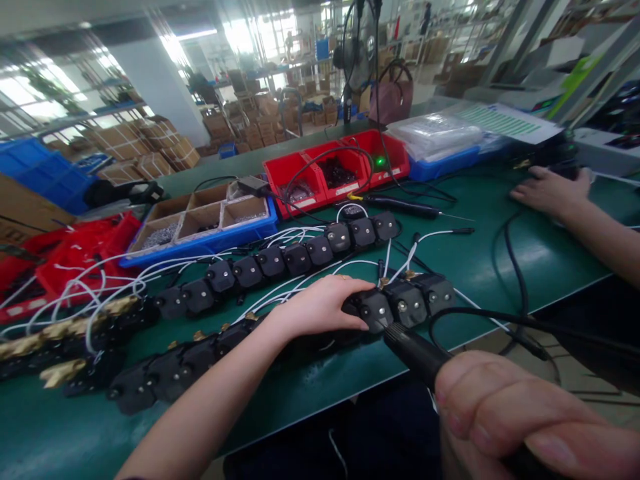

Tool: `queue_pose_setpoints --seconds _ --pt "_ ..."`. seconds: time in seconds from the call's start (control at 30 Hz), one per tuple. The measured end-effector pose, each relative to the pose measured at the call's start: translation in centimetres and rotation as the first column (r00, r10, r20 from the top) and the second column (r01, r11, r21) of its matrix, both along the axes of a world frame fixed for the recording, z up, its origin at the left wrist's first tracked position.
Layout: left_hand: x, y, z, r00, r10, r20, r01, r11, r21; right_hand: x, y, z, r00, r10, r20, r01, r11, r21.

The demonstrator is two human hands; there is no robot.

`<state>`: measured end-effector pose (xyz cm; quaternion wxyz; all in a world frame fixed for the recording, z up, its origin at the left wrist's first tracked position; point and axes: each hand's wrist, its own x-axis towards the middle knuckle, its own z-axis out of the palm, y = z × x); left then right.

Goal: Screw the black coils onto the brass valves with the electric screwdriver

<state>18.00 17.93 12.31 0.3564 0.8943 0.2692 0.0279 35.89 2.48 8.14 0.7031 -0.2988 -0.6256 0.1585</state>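
My left hand [327, 303] grips a small black housing [374, 308] in the front row, index finger over its top and thumb along its near side. My right hand [520, 407] is wrapped round a black corded electric screwdriver [415, 350]. The driver's tip points at the lower right of that housing's front face, close to a silvery screw; whether it sits in the screw I cannot make out. Similar black housings [407, 303] with brass fittings and white cables stand to the right. More of them [133, 387] continue the row leftward, partly behind my left forearm.
A second row of black housings [273, 262] lies behind. Beyond are a blue tray [200, 247] with cardboard compartments, red bins [305, 207] of small parts and a thin-tipped black tool [405, 205]. A co-worker's hand [555, 190] rests at right. The driver's black cable [475, 312] crosses the table edge.
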Motion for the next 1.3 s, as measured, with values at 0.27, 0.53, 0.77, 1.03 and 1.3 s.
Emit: queue_pose_setpoints --seconds 0.27,0.53,0.77,1.03,1.3 --pt "0.3 0.2 -0.2 1.0 -0.016 0.026 0.017 1.0 -0.008 -1.6 1.3 0.4 1.0 0.004 -0.019 -0.002 0.99 0.139" --pt "0.4 0.4 -1.1 0.999 -0.016 0.033 0.015 0.999 0.039 -2.1 0.5 0.9 1.0 0.022 0.006 -0.022 1.0 -0.004" --pt "0.2 0.2 -1.5 0.998 -0.009 0.068 0.007 1.0 0.031 -1.3 0.4 2.9 0.99 0.055 0.127 -0.03 0.98 -0.195" --pt "-3.1 -1.3 0.1 0.993 0.105 0.047 -0.107 0.994 0.031 -3.2 0.4 0.0 0.997 -0.039 -0.06 0.043 0.996 0.075" --pt "-3.9 -1.3 -0.4 0.996 0.09 0.004 -0.09 0.996 -0.006 -2.9 0.7 1.9 0.957 0.277 0.091 -0.281 0.959 0.028"
